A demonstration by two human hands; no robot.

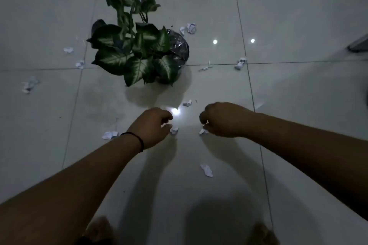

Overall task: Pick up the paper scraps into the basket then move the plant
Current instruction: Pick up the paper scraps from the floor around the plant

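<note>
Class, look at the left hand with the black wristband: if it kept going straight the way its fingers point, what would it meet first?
The left hand points right and slightly away. First in line is the small paper scrap right at its fingertips; it may already be touching it, though depth is unclear.

The floor (298, 15) is laid in large, glossy pale grey tiles, their thin dark grout lines (288, 63) crossing near the centre and running off toward 12, 3, 6 and 9 o'clock. The room is dim, and three small bright light reflections (214, 41) shine on the tiles. At 3 o'clock a dark, blurred object's edge (358, 44) shows.
</note>
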